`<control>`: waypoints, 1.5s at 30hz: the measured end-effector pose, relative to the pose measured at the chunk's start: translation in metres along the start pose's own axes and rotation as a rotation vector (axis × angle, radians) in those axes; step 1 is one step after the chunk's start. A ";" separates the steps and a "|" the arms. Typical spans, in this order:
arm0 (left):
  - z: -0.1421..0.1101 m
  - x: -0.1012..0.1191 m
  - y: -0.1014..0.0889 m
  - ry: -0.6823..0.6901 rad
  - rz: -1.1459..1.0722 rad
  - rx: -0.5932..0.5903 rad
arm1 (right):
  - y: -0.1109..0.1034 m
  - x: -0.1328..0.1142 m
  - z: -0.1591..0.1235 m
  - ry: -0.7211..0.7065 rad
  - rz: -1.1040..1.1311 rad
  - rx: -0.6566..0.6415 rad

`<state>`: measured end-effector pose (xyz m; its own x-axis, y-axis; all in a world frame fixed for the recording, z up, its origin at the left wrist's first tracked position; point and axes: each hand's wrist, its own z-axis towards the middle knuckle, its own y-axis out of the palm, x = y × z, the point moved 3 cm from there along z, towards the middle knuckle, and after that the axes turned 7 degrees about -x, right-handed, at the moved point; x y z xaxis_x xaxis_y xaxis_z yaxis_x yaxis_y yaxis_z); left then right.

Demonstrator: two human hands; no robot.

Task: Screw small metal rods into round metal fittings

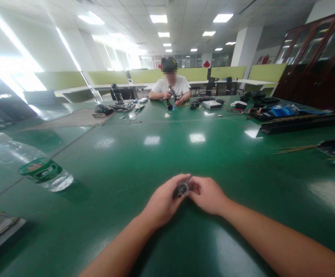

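Note:
A small round metal part (183, 188), dark with a short shaft poking toward me, sits between my hands just above the green table. My left hand (162, 201) is closed around its left side, the thumb reaching over the top. From the other side, my right hand (209, 195) has its fingers curled against the same part. The fingertips and much of the part's far side are hidden, so its exact kind cannot be told.
On the green table (121, 161), a water bottle (42, 169) stands left, beyond a flat dark device (0, 231). Across from me sits a person (170, 86) handling a dark tool. Tools and boxes line the far side; a black tray (305, 124) and thin rods (296, 149) lie right.

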<state>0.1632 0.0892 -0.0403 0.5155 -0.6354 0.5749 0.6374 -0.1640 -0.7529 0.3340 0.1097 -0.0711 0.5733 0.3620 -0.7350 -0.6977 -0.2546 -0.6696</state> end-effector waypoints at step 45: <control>0.001 -0.006 -0.014 -0.237 0.028 0.135 | -0.004 -0.004 -0.002 0.027 0.078 0.035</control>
<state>0.1516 0.0958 -0.0331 0.6436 -0.4418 0.6249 0.6831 -0.0366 -0.7294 0.3355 0.1077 -0.0658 0.5271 0.3181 -0.7880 -0.7553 -0.2495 -0.6060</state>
